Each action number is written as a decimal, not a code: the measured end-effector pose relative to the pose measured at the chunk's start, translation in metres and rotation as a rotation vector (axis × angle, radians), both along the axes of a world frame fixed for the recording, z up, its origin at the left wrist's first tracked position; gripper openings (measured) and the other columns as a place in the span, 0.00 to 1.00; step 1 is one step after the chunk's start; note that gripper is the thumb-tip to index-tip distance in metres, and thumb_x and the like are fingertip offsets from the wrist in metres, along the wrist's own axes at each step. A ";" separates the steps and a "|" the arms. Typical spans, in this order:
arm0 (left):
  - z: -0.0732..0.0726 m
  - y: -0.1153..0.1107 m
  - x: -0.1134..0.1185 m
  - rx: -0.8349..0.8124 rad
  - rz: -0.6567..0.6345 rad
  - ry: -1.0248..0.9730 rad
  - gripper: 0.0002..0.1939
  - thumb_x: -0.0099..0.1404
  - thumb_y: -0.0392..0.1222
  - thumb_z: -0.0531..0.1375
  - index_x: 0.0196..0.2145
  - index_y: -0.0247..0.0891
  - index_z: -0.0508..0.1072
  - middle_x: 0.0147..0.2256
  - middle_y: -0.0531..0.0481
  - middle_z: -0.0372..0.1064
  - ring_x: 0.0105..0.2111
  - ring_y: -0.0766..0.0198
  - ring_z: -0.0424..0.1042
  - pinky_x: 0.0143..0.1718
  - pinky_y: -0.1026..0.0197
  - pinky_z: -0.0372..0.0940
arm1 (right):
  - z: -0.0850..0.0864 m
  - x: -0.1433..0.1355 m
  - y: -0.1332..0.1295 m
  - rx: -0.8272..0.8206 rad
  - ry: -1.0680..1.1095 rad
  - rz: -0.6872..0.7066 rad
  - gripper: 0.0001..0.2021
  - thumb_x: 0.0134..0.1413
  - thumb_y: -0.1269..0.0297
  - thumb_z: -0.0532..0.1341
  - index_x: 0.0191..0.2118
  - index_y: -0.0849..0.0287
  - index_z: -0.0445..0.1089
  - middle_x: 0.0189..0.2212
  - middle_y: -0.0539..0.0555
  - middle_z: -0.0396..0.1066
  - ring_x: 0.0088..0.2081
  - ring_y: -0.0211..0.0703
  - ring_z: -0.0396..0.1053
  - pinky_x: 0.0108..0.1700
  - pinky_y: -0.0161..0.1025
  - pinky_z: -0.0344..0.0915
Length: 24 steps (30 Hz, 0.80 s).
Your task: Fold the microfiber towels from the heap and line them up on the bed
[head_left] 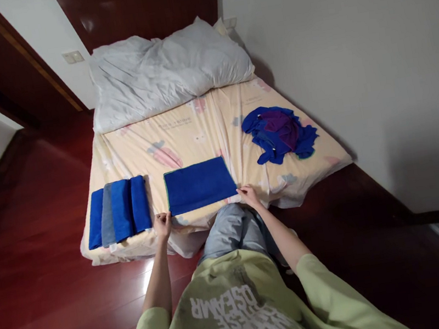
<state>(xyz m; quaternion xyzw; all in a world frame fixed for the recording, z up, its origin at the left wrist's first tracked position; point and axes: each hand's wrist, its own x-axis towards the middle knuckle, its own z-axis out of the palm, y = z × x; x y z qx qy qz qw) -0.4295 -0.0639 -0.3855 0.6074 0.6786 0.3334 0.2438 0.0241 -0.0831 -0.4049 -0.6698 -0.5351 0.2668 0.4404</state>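
A blue cloth (200, 185) with a green edge lies flat as a rectangle near the front of the bed. My left hand (163, 224) pinches its near left corner, and my right hand (248, 195) pinches its near right corner. Several folded cloths, blue ones (119, 211) and a grey one (107, 218), rest side by side to the left of it. Towards the right side of the bed is a crumpled heap of blue cloths (265, 134) with a purple cloth (281, 126) on top.
The bed (197, 129) has a pale patterned sheet. A white quilt or pillow (171, 72) lies across its far end, before a dark headboard (140, 7). A wall (354, 65) runs along the right. Dark red floor (48, 269) shows at the left.
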 end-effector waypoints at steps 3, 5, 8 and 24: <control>0.001 0.001 0.003 -0.004 0.054 0.001 0.16 0.64 0.52 0.57 0.24 0.40 0.71 0.32 0.42 0.71 0.39 0.53 0.71 0.45 0.53 0.66 | 0.001 -0.001 0.004 -0.011 -0.018 -0.026 0.22 0.54 0.43 0.61 0.22 0.57 0.72 0.25 0.57 0.69 0.33 0.49 0.67 0.42 0.46 0.67; 0.000 0.001 0.003 0.008 0.064 -0.001 0.17 0.64 0.53 0.57 0.24 0.40 0.71 0.31 0.42 0.72 0.39 0.52 0.71 0.45 0.53 0.66 | 0.001 -0.002 0.005 -0.019 -0.024 -0.035 0.23 0.54 0.42 0.61 0.22 0.57 0.71 0.24 0.57 0.70 0.32 0.49 0.67 0.41 0.45 0.67; -0.002 0.001 0.002 0.020 0.091 -0.017 0.19 0.65 0.56 0.56 0.25 0.40 0.71 0.32 0.42 0.72 0.39 0.53 0.70 0.45 0.53 0.66 | 0.002 -0.002 0.005 -0.030 -0.024 -0.047 0.24 0.54 0.41 0.60 0.22 0.56 0.71 0.24 0.57 0.71 0.32 0.49 0.68 0.40 0.44 0.67; -0.013 0.016 0.009 0.018 0.260 -0.098 0.21 0.65 0.58 0.56 0.31 0.36 0.74 0.37 0.41 0.71 0.37 0.55 0.71 0.43 0.53 0.69 | -0.008 -0.010 0.014 -0.025 0.023 -0.185 0.28 0.54 0.36 0.57 0.28 0.59 0.74 0.28 0.60 0.75 0.32 0.50 0.70 0.39 0.44 0.68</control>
